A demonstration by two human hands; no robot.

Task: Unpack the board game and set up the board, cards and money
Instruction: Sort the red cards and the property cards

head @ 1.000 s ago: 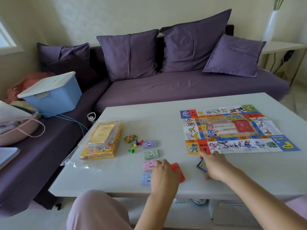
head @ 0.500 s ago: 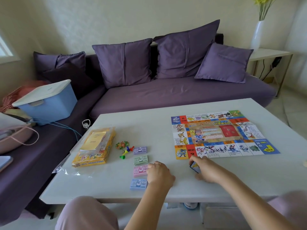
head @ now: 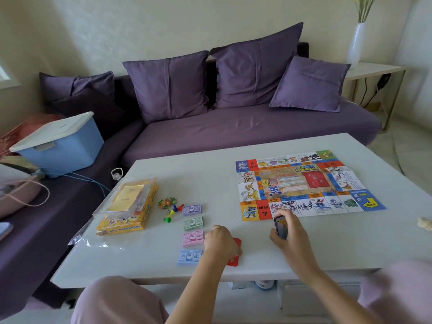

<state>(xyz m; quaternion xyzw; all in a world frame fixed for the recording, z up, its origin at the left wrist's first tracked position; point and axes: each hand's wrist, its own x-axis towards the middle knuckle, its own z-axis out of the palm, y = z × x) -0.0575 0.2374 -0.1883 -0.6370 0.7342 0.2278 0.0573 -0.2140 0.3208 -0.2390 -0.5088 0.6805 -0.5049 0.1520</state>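
Head view. We see the game board (head: 304, 183) unfolded flat on the right half of the white table (head: 210, 174), its printed face up. Four money stacks lie in a column left of centre: purple stack (head: 192, 209) farthest from us, then green stack (head: 193, 223), pink stack (head: 193, 238) and blue stack (head: 189, 256) nearest the table edge. Coloured pawns (head: 173, 212) lie just left of the purple stack, and the yellow game box (head: 126, 206) rests in clear wrap farther left. The left hand (head: 221, 242) lies knuckles up with its fingers curled over the red card stack (head: 235, 252), just right of the pink and blue stacks. The right hand (head: 289, 232) pinches a card deck (head: 280, 226) between thumb and fingers, holding it on edge close to the board's near edge. We note the two hands apart, each on its own cards.
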